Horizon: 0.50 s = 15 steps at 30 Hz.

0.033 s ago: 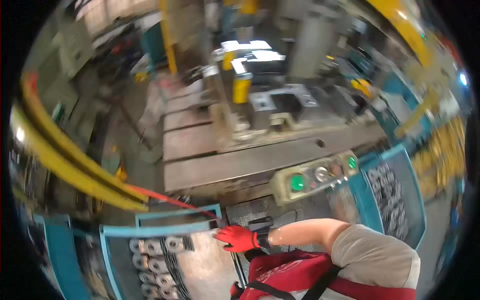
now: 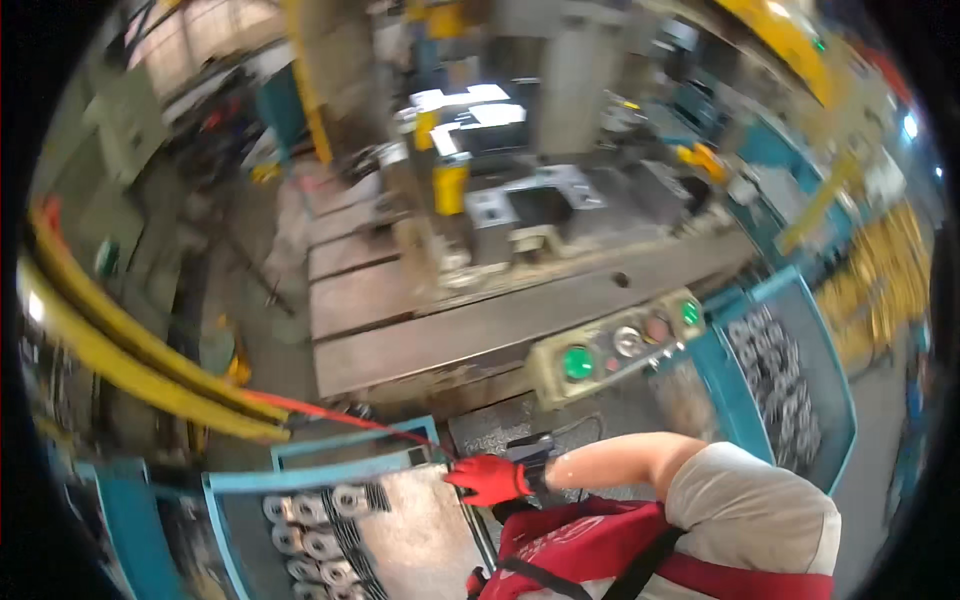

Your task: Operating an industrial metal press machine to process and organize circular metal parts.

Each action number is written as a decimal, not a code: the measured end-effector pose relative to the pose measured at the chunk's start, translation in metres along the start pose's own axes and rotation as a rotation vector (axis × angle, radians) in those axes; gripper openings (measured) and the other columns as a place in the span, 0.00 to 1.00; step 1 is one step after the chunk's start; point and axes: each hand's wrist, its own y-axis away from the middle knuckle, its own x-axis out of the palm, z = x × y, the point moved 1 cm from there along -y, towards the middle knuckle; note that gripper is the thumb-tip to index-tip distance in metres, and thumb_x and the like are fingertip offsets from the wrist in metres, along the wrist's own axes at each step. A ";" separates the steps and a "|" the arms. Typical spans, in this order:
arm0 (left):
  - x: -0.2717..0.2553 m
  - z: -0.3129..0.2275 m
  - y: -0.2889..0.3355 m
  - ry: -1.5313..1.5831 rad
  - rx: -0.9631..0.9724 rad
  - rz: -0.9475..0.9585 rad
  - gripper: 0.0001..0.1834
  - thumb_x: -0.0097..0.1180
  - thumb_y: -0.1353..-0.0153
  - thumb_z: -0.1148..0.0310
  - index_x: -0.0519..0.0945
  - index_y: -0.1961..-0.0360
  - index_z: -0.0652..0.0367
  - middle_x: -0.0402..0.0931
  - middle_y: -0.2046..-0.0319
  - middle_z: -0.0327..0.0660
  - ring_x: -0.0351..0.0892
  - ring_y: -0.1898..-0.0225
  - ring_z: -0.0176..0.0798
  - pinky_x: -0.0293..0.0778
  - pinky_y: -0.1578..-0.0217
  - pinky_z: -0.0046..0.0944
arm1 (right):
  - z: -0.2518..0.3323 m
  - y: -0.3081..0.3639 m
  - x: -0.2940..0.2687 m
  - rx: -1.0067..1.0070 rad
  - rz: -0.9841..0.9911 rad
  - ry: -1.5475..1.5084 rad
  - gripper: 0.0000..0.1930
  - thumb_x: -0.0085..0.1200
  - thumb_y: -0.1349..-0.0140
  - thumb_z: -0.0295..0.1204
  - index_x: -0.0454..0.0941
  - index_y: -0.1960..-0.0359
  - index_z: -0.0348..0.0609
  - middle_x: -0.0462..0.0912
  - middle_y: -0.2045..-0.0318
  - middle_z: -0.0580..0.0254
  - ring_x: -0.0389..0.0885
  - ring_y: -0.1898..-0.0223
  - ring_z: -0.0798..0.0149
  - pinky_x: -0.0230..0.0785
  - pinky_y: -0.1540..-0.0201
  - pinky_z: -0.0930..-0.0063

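Observation:
My right hand (image 2: 490,480), in a red glove with a dark cuff, reaches leftward in front of my body. Its fingers stretch out apart from the thumb, and I see nothing in them. It is over the right edge of a blue-rimmed bin (image 2: 310,471). Rows of ring-shaped metal parts (image 2: 318,545) stand in the left of that bin, beside a bare pale sheet. A thin red rod or strap (image 2: 345,415) runs toward the glove; whether they touch I cannot tell. Only a red and black scrap of my left hand (image 2: 476,582) shows at the lower edge, fingers hidden.
A control box (image 2: 545,370) with green buttons is fixed before a slotted machine bed (image 2: 430,345). On the bed stand a metal die (image 2: 540,205) and a yellow post (image 2: 451,190). Another blue bin (image 2: 842,425) of metal parts is at right. Yellow rails (image 2: 150,360) cross the left.
The view has shifted slightly, moving the machine leftward in the picture. My right hand appears a little farther right, still over the bin's edge.

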 end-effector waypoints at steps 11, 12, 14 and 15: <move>0.042 -0.155 -0.081 -0.647 0.243 0.372 0.27 0.54 0.48 0.75 0.64 0.45 0.63 0.74 0.57 0.47 0.76 0.58 0.43 0.74 0.60 0.43 | -0.065 0.459 0.000 1.359 -0.426 -0.304 0.26 0.49 0.51 0.47 0.76 0.56 0.41 0.79 0.57 0.43 0.77 0.55 0.43 0.69 0.53 0.53; 0.067 -0.168 -0.077 -0.459 0.439 0.483 0.26 0.58 0.50 0.75 0.67 0.49 0.64 0.75 0.62 0.45 0.75 0.62 0.40 0.74 0.60 0.43 | -0.058 0.497 0.017 1.452 -0.567 -0.378 0.26 0.49 0.51 0.48 0.76 0.55 0.41 0.79 0.57 0.43 0.77 0.56 0.43 0.69 0.53 0.54; 0.105 -0.190 -0.079 -0.399 0.409 0.679 0.23 0.56 0.47 0.70 0.67 0.49 0.62 0.74 0.62 0.46 0.75 0.62 0.40 0.73 0.63 0.42 | -0.037 0.561 0.056 1.651 -0.721 -0.502 0.26 0.50 0.51 0.49 0.78 0.57 0.40 0.78 0.57 0.41 0.77 0.56 0.42 0.69 0.53 0.54; 0.128 -0.196 -0.081 -0.415 0.309 0.685 0.23 0.56 0.46 0.68 0.68 0.49 0.61 0.74 0.62 0.46 0.75 0.63 0.41 0.73 0.63 0.42 | -0.022 0.587 0.079 1.739 -0.751 -0.563 0.26 0.50 0.51 0.49 0.78 0.59 0.39 0.78 0.58 0.40 0.76 0.55 0.42 0.69 0.52 0.55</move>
